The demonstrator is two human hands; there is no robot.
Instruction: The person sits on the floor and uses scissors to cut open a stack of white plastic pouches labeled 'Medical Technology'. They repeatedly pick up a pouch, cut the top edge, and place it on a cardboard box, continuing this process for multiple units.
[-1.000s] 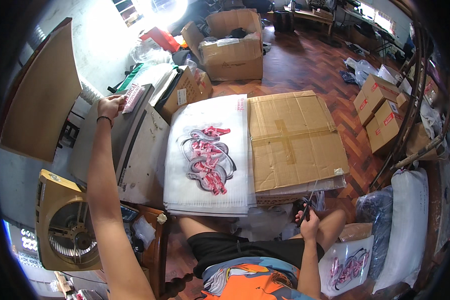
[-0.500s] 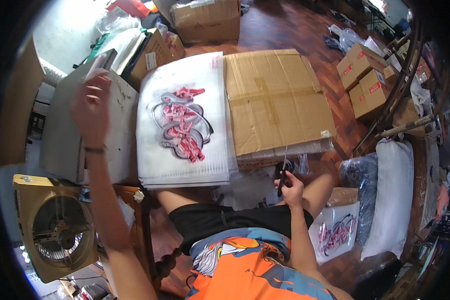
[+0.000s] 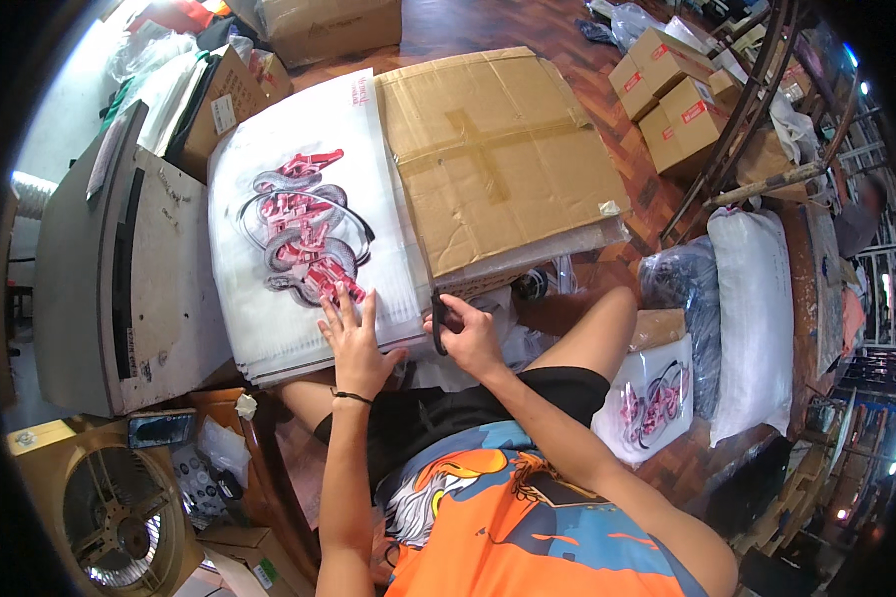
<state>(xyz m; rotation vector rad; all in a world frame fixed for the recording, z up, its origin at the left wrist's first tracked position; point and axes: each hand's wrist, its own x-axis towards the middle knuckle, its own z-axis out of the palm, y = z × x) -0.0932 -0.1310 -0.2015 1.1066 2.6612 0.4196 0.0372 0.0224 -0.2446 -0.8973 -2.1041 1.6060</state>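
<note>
My left hand (image 3: pixel 356 343) lies with spread fingers on the near part of a stack of white printed film sheets (image 3: pixel 314 224). The top sheet carries a red and grey snake-like design. My right hand (image 3: pixel 476 343) is closed around the black handles of a pair of scissors (image 3: pixel 439 323), close to the stack's near right corner. The scissors' blades are hard to make out here. A flat piece of brown cardboard (image 3: pixel 503 159) with crossed tape lies to the right of the sheets, their edges meeting.
A grey box-like machine (image 3: pixel 159 269) stands at the left, with a yellowish fan (image 3: pixel 124 517) nearer to me. Cardboard boxes (image 3: pixel 682 119) are piled at the far right. A long white sack (image 3: pixel 752 328) and a bagged printed sheet (image 3: pixel 647 398) rest on the floor at right.
My left hand has come from over the grey machine down onto the printed sheets. My right hand has moved left with the scissors, toward the stack's corner. The view has shifted.
</note>
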